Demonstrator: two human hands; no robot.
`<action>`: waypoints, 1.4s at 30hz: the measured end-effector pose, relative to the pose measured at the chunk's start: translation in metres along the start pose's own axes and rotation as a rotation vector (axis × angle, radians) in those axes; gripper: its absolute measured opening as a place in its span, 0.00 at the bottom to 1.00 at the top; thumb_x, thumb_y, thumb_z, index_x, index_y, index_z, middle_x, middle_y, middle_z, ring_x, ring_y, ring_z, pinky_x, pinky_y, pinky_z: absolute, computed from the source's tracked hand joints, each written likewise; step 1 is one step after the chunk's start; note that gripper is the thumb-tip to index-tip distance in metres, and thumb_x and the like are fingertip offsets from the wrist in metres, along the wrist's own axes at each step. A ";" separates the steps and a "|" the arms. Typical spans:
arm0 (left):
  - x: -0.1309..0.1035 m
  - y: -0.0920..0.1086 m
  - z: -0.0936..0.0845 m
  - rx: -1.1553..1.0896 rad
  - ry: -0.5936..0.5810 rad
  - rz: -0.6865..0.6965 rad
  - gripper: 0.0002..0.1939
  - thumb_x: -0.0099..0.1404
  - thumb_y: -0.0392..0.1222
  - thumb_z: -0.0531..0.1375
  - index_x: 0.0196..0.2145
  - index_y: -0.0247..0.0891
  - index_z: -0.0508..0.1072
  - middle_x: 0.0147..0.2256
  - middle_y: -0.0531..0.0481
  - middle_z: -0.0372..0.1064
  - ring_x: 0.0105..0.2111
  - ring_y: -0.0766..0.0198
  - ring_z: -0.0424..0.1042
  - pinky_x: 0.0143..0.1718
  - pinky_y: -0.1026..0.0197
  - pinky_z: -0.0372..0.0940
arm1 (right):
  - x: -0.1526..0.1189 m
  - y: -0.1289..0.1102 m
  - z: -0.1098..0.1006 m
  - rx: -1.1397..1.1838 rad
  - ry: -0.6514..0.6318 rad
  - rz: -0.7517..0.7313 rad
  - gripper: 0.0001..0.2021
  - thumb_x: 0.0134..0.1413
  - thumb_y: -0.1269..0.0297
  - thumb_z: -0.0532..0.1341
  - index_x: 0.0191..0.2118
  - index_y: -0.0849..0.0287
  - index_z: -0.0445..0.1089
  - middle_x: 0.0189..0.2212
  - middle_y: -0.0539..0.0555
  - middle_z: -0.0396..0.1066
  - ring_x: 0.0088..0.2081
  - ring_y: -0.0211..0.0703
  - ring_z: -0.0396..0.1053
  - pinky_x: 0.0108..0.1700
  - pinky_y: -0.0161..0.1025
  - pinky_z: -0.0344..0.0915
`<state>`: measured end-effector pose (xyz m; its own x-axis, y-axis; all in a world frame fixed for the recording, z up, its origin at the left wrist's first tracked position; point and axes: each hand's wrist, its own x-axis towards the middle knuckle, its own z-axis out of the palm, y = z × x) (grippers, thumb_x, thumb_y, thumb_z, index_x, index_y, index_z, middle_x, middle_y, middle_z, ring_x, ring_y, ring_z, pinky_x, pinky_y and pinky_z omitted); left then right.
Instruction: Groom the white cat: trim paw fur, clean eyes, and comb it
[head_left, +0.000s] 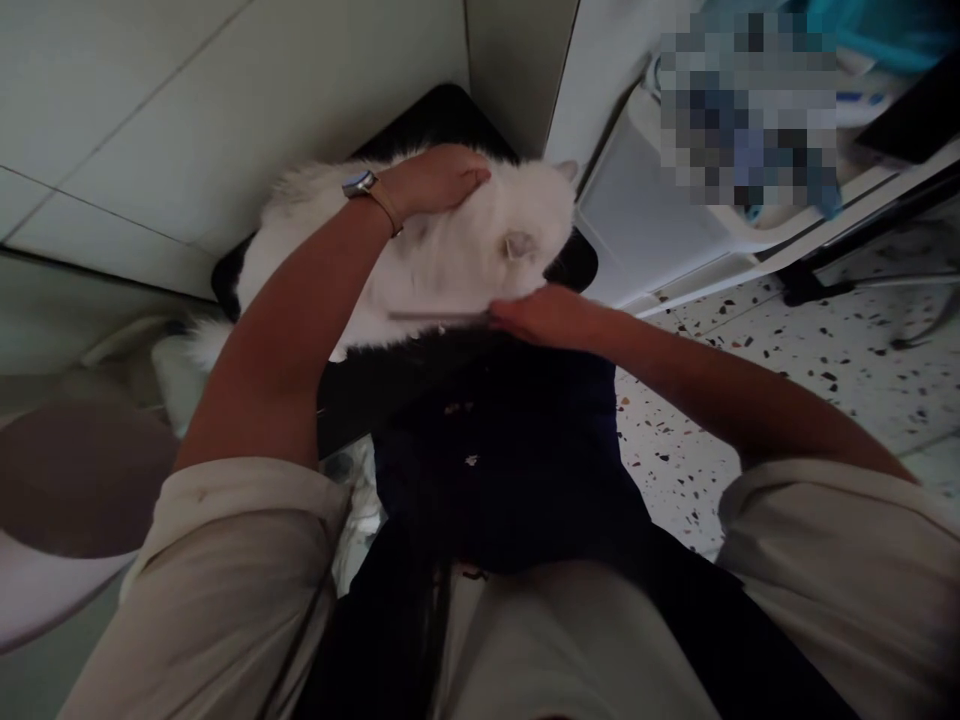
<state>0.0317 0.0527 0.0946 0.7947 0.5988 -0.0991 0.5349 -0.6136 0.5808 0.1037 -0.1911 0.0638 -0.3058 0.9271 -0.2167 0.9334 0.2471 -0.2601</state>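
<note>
A white long-haired cat (442, 255) lies on a black surface (450, 115), its head to the right. My left hand (442, 180), with a watch on the wrist, rests on the cat's upper back behind the head, fingers together over the fur. My right hand (544, 315) is closed round the end of a thin grey comb (439, 316), just below the cat's head. The comb points left and lies along the fur of the cat's near side. Small white tufts (471, 460) show on the dark cloth (510, 420) over my lap.
Tiled walls (187, 130) rise behind and left of the cat. A white cabinet (645, 220) stands at the right, with partly blurred items and a teal container (892, 30) on top. A round pinkish-brown lid (86, 480) is at the left. Speckled floor (675, 430) shows at the right.
</note>
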 end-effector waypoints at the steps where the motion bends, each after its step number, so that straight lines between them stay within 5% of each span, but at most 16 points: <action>1: 0.002 0.001 0.000 0.021 -0.064 0.019 0.19 0.64 0.31 0.68 0.20 0.44 0.65 0.19 0.65 0.64 0.26 0.69 0.62 0.42 0.71 0.64 | 0.011 0.003 -0.006 -0.004 0.055 0.088 0.19 0.73 0.54 0.48 0.54 0.61 0.67 0.38 0.62 0.76 0.37 0.48 0.72 0.36 0.39 0.57; 5: 0.003 0.006 -0.002 0.222 -0.320 0.144 0.22 0.72 0.31 0.58 0.20 0.46 0.62 0.18 0.63 0.61 0.26 0.66 0.58 0.43 0.71 0.60 | 0.048 0.013 -0.009 -0.038 0.056 0.205 0.18 0.72 0.61 0.47 0.56 0.65 0.66 0.41 0.66 0.76 0.44 0.53 0.73 0.42 0.43 0.61; 12: -0.003 0.009 -0.002 0.257 -0.298 0.208 0.24 0.73 0.31 0.55 0.19 0.44 0.59 0.20 0.60 0.57 0.26 0.65 0.54 0.38 0.67 0.56 | 0.025 -0.015 0.007 -0.033 -0.223 -0.075 0.16 0.70 0.58 0.52 0.52 0.59 0.71 0.36 0.60 0.77 0.35 0.46 0.73 0.36 0.39 0.59; 18: -0.002 0.011 -0.006 0.240 -0.388 0.283 0.18 0.72 0.33 0.53 0.24 0.36 0.70 0.21 0.56 0.58 0.25 0.66 0.56 0.32 0.62 0.51 | 0.054 -0.005 -0.019 -0.197 0.046 0.181 0.21 0.73 0.61 0.42 0.58 0.67 0.65 0.39 0.66 0.77 0.41 0.54 0.74 0.38 0.42 0.60; 20: -0.001 0.013 -0.007 0.248 -0.428 0.295 0.15 0.70 0.33 0.54 0.25 0.33 0.72 0.22 0.55 0.60 0.25 0.66 0.57 0.32 0.62 0.51 | 0.067 -0.006 -0.017 -0.186 0.039 0.208 0.21 0.73 0.61 0.44 0.57 0.68 0.66 0.41 0.67 0.76 0.43 0.56 0.75 0.39 0.42 0.61; 25: 0.001 0.013 -0.004 0.278 -0.416 0.337 0.15 0.71 0.36 0.52 0.30 0.30 0.76 0.27 0.49 0.69 0.28 0.64 0.61 0.34 0.62 0.52 | 0.067 -0.021 -0.002 0.011 -0.194 0.024 0.18 0.72 0.62 0.49 0.55 0.67 0.68 0.46 0.67 0.76 0.45 0.50 0.74 0.41 0.39 0.62; 30: 0.001 0.010 0.002 0.263 -0.379 0.366 0.15 0.71 0.37 0.51 0.33 0.31 0.76 0.34 0.45 0.72 0.33 0.61 0.66 0.37 0.62 0.55 | 0.041 -0.029 -0.001 0.055 -0.282 -0.007 0.20 0.73 0.58 0.47 0.58 0.65 0.66 0.41 0.65 0.77 0.38 0.46 0.74 0.37 0.37 0.60; 34: -0.004 0.013 0.003 0.213 -0.365 0.362 0.14 0.72 0.37 0.52 0.32 0.31 0.74 0.35 0.44 0.72 0.37 0.60 0.68 0.41 0.61 0.58 | 0.019 -0.054 0.006 -0.018 -0.381 -0.263 0.16 0.70 0.65 0.51 0.57 0.58 0.67 0.35 0.58 0.78 0.34 0.44 0.74 0.34 0.37 0.57; 37: -0.020 0.011 -0.013 0.144 -0.371 0.324 0.13 0.73 0.41 0.53 0.39 0.31 0.74 0.36 0.45 0.70 0.34 0.62 0.68 0.39 0.62 0.60 | 0.018 -0.065 0.003 -0.056 -0.349 -0.314 0.16 0.69 0.69 0.50 0.58 0.57 0.66 0.37 0.58 0.79 0.34 0.44 0.75 0.35 0.37 0.58; 40: -0.042 0.003 -0.046 -0.035 -0.307 0.210 0.20 0.77 0.46 0.47 0.56 0.31 0.69 0.41 0.42 0.71 0.34 0.64 0.71 0.37 0.62 0.64 | 0.041 -0.056 -0.015 -0.106 -0.140 -0.098 0.18 0.73 0.63 0.46 0.59 0.61 0.64 0.41 0.62 0.78 0.38 0.49 0.76 0.37 0.40 0.62; 42: -0.057 -0.010 -0.072 -0.047 -0.204 0.142 0.22 0.78 0.46 0.47 0.60 0.29 0.67 0.47 0.40 0.72 0.42 0.61 0.73 0.45 0.60 0.65 | 0.065 -0.045 -0.027 -0.130 -0.005 0.048 0.20 0.74 0.61 0.44 0.60 0.64 0.63 0.42 0.65 0.77 0.43 0.54 0.76 0.40 0.43 0.64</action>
<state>-0.0391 0.0616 0.1524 0.9049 0.3890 -0.1726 0.4038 -0.6569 0.6367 0.0469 -0.1347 0.0867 -0.2607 0.9374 -0.2309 0.9634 0.2371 -0.1254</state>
